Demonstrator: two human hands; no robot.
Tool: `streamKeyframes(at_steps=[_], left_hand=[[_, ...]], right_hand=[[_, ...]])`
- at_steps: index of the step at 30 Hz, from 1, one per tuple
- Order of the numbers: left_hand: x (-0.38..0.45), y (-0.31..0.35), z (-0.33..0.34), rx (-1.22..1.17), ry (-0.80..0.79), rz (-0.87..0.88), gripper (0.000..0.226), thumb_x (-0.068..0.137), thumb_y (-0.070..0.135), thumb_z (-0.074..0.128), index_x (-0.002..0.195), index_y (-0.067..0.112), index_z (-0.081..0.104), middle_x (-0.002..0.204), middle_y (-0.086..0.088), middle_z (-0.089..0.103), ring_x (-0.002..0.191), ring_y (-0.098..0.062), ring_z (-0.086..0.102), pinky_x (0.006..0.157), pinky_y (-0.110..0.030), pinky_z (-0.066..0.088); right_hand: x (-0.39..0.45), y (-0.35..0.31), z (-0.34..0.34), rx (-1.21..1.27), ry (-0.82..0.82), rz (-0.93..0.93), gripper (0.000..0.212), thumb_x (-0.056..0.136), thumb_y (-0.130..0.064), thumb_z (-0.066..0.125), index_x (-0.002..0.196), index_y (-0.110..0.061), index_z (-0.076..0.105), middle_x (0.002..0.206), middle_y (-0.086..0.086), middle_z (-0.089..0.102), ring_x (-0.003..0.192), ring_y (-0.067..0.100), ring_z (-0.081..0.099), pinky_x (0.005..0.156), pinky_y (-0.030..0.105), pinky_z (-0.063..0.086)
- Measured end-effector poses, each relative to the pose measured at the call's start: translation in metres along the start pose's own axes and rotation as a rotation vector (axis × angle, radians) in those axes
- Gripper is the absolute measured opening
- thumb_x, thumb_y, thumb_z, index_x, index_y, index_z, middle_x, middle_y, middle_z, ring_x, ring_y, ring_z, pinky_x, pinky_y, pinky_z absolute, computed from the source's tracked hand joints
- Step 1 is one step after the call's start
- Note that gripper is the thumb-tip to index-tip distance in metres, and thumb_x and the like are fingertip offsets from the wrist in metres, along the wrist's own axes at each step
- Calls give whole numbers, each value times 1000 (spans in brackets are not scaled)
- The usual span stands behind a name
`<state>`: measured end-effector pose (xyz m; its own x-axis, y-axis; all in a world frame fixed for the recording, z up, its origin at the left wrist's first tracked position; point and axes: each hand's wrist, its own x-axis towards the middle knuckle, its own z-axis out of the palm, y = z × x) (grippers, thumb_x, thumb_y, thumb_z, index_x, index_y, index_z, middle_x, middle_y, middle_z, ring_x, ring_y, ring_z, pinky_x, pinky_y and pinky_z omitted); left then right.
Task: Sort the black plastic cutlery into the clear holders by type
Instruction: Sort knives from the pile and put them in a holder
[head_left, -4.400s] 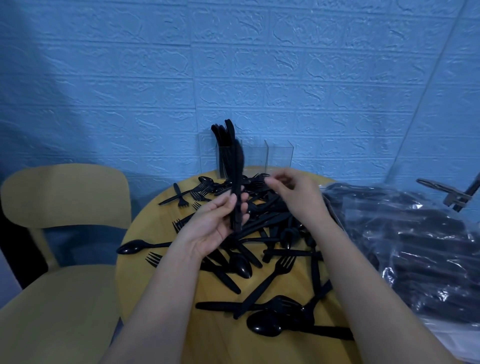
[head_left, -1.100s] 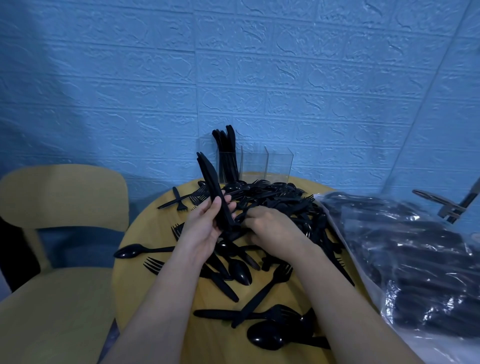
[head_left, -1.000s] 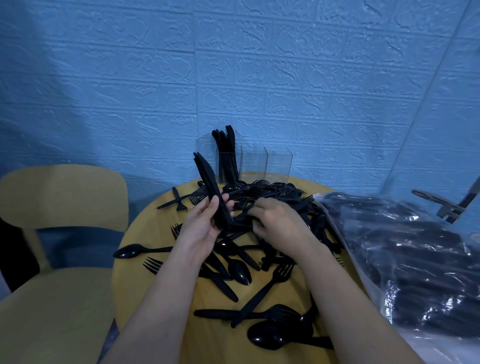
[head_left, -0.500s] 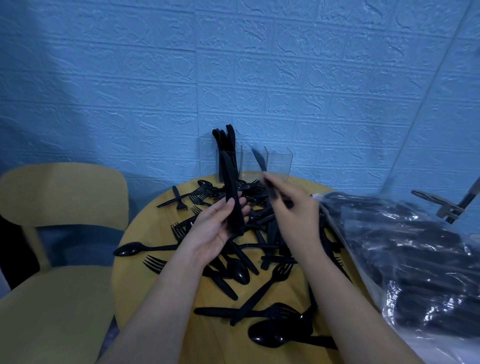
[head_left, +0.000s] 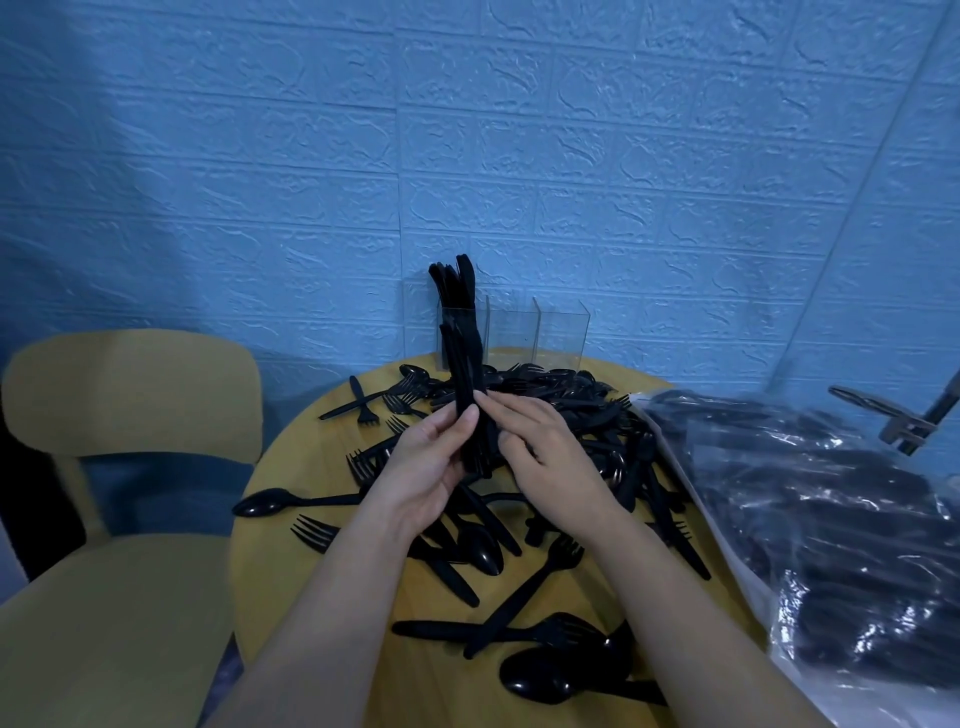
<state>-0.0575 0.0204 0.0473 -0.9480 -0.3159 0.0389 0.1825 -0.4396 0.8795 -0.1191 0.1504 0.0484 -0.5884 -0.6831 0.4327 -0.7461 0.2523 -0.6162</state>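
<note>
Cutlery (head_left: 524, 410), black plastic forks, spoons and knives, lies in a tangled heap across a round wooden table (head_left: 291, 467), with strays spread toward the near edge: a spoon (head_left: 260, 504) at the left, a fork (head_left: 311, 532) just below it, a larger spoon (head_left: 540, 680) nearest the camera. Above the heap a person holds an upright bundle (head_left: 465, 395) of what look like knives. The left hand (head_left: 431, 457) grips the bundle's lower part, thumb curled over its front. The right hand (head_left: 540, 447) has its fingertips against the bundle's right side, apparently adding or squaring a piece; whether it pinches one cannot be told. At the table's far edge, against a blue wall (head_left: 571, 156), stand the holders (head_left: 511, 332), three clear compartments in a row: the leftmost already carries knives standing upright, the other two appear empty. A yellow chair (head_left: 130, 395) stands at the left, and a clear bag (head_left: 831, 519) of more black cutlery at the right.

The pieces look light, thin and glossy, likely stiff yet springy, so a loose bundle may fan out or slip. Holding low on the handles with a firm wrap seems the safest grip. Fork tines may snag neighbours when lifted from the heap, so handles look like the better purchase.
</note>
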Motion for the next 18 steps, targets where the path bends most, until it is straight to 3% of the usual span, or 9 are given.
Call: streamKeyframes(at_steps=[3, 7, 10, 12, 18], left_hand=[[-2, 0, 1, 11, -13, -11, 27, 94, 10, 52, 119, 10, 63, 106, -5, 71, 91, -11, 67, 70, -20, 55], [-1, 1, 1, 12, -13, -29, 27, 93, 9, 53, 118, 11, 64, 105, -5, 71, 88, -11, 68, 66, -21, 55], [1, 0, 1, -4, -3, -55, 29, 92, 8, 54, 120, 8, 63, 106, -8, 71, 91, -14, 67, 71, -23, 57], [2, -1, 1, -6, -12, -72, 28, 92, 5, 54, 118, 8, 64, 94, -5, 72, 82, -11, 67, 71, -23, 57], [13, 10, 9, 81, -53, -96, 22, 92, 2, 54, 106, 11, 68, 85, 0, 71, 74, -9, 65, 72, -25, 58]], right_hand=[[2, 0, 1, 141, 35, 25, 41, 96, -19, 37, 134, -22, 53, 141, -13, 41, 133, 2, 31, 110, 17, 23], [2, -4, -1, 254, 63, 70, 33, 99, -11, 44, 127, -20, 60, 133, -18, 49, 122, -11, 40, 99, 2, 28], [8, -7, -1, 354, 197, 160, 22, 95, -18, 55, 112, -25, 68, 110, -8, 67, 95, -5, 59, 90, 14, 45], [17, -9, -4, 459, 252, 252, 16, 91, -16, 61, 100, -26, 70, 88, -2, 72, 77, 6, 64, 80, 27, 53], [49, -11, -20, 346, 258, 404, 17, 87, -23, 68, 101, -15, 72, 77, -5, 69, 75, 10, 65, 79, 31, 55]])
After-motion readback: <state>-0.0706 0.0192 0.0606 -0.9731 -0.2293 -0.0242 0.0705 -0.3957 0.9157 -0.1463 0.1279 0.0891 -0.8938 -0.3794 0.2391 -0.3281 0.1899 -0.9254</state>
